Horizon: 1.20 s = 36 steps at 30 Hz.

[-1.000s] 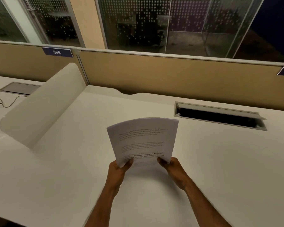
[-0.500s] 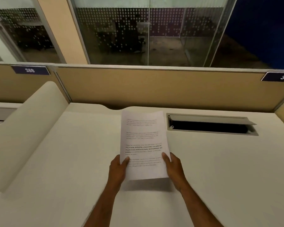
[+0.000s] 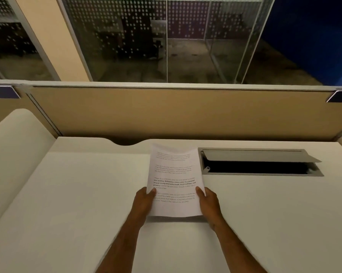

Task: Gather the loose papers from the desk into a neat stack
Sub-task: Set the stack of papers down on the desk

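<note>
Printed text on the white paper stack: too blurred to read. How many sheets it holds: cannot tell. Dark blue number plate, upper left, cut by frame edge; second dark plate at right edge likewise. Interior of the grey hinged cable hatch: black, contents indistinct.
</note>
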Each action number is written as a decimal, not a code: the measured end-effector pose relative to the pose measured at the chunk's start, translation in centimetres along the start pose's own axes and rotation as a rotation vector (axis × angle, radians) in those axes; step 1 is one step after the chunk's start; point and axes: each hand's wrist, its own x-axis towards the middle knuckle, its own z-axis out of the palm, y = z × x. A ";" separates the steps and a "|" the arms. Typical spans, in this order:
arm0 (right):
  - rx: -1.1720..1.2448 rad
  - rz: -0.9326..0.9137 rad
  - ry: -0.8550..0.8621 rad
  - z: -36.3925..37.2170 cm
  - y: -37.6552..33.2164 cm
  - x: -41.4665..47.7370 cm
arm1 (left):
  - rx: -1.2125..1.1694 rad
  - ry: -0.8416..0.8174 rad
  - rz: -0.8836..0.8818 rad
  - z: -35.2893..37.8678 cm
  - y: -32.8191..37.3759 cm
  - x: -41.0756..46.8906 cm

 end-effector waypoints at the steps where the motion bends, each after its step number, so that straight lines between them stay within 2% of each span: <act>1: -0.014 0.005 0.010 0.2 0.1 0.6 | 0.020 0.013 -0.004 0.1 0.1 0.6; 8: -0.241 -0.115 0.151 1.0 0.0 3.0 | 0.287 0.277 0.156 0.6 0.0 1.9; 13: -0.254 -0.097 0.212 1.1 -0.2 3.4 | 0.350 0.358 0.120 1.0 0.0 1.8; 28: -0.269 -0.081 0.231 1.2 -0.3 4.5 | 0.376 0.360 0.040 0.8 0.3 2.5; 36: -0.309 0.023 0.265 2.2 -0.1 4.4 | 0.406 0.391 0.029 0.2 0.6 2.1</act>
